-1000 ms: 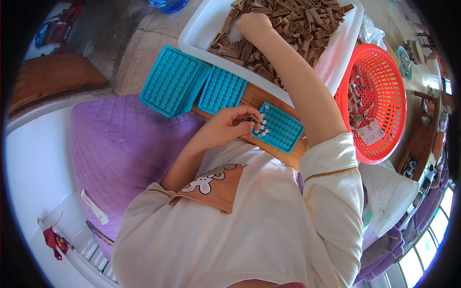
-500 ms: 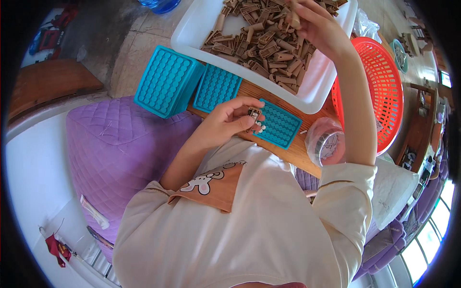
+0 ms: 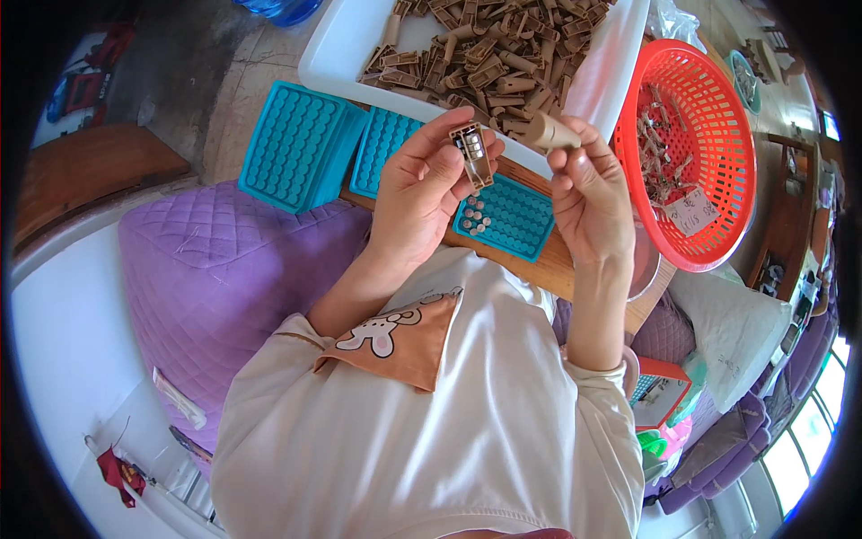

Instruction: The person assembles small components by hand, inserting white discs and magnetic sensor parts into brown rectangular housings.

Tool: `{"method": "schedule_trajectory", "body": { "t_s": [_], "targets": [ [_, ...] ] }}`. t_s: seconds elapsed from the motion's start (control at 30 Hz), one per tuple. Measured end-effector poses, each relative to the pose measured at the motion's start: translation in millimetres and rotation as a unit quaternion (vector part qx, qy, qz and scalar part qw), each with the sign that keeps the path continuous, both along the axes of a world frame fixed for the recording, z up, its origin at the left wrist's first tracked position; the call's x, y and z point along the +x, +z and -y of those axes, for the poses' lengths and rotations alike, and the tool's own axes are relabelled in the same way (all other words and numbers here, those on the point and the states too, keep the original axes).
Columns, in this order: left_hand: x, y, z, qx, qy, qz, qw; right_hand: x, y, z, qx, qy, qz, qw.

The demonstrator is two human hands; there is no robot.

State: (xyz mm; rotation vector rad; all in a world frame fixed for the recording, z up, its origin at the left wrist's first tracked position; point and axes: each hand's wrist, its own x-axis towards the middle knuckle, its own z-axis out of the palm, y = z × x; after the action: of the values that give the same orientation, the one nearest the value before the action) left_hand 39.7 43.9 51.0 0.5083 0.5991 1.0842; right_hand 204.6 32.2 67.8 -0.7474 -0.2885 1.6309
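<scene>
My left hand [image 3: 420,184] pinches a brown plastic half-shell [image 3: 474,158], its hollow side facing up with small shiny parts inside. In my right hand [image 3: 594,193], between thumb and fingers, is a tan plastic shell piece [image 3: 549,133], its rounded outside facing up. The two pieces are apart, held close to each other. Below them lies a teal tray [image 3: 516,225] with rows of round pockets; several small round pieces [image 3: 474,214] sit at its left end. Beyond my hands, a heap of brown shell pieces [image 3: 489,63] fills much of a white bin [image 3: 337,67].
A stack of teal trays [image 3: 292,148] and another teal tray [image 3: 382,148] stand to the left on the wooden table [image 3: 557,280]. At right is a red basket [image 3: 745,171] with scraps and a paper label inside. A purple quilted seat [image 3: 224,269] is on my left.
My right hand has come back from the heap in the white bin with the tan shell piece, toward my left hand. My left hand has risen slightly, tilting its half-shell open to view.
</scene>
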Motion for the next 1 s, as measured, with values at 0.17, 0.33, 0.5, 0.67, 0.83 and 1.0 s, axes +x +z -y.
{"method": "schedule_trajectory", "body": {
  "t_s": [0.17, 0.33, 0.5, 0.67, 0.83, 1.0],
  "targets": [
    [8, 6, 5, 0.069, 0.021, -0.013, 0.997, -14, -4, 21, 0.044, -0.042, 0.029, 0.998],
    [10, 2, 9, 0.098, 0.002, -0.03, 0.995, -37, -9, 28, 0.095, -0.113, 0.149, 0.978],
    [16, 5, 11, 0.15, 0.03, -0.023, 0.988, -53, -12, 32, 0.1, -0.12, 0.294, 0.943],
    [20, 6, 16, 0.165, 0.044, -0.005, 0.985, -54, -17, 38, 0.104, -0.143, 0.34, 0.924],
    [24, 6, 17, 0.19, 0.041, -0.007, 0.981, -59, -19, 44, 0.104, -0.204, 0.294, 0.928],
    [25, 11, 18, 0.21, 0.047, -0.016, 0.977, -59, -16, 49, 0.118, -0.225, 0.297, 0.92]
  ]
}}
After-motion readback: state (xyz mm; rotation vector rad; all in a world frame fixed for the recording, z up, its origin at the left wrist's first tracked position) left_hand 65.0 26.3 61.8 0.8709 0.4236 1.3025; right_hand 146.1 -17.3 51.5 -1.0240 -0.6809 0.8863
